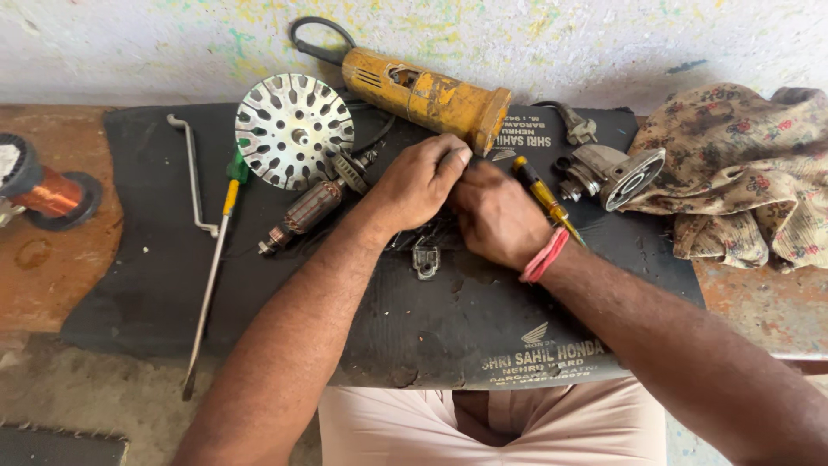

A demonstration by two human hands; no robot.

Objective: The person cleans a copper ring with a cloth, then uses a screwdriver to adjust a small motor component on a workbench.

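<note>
While both hands meet mid-mat below the yellow grinder body (pixel 427 97), the left hand (pixel 420 181) curls closed over something hidden; the right hand (pixel 496 214) grips a yellow-handled screwdriver (pixel 545 198), touching the left.

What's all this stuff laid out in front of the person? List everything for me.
Grinder body: one, yellow, top of mat, against the wall.
Slotted metal disc: one, silver, left of the grinder body.
Motor armature: one, copper-brown, below the disc.
Long screwdriver: one, green and yellow handle, left side of mat.
Bent metal rod: one, grey, beside the long screwdriver.
Gear head housing: one, grey, right of the hands.
Small screwdriver: one, yellow and black, by the right hand.
Small metal bracket: one, grey, below the hands.
Copper wire spool: one, left edge.
Floral cloth: one, beige, right.
Rubber mat: one, black.
Left hand: closed around something small, hidden.
Right hand: touching the left, red wristband.
</note>
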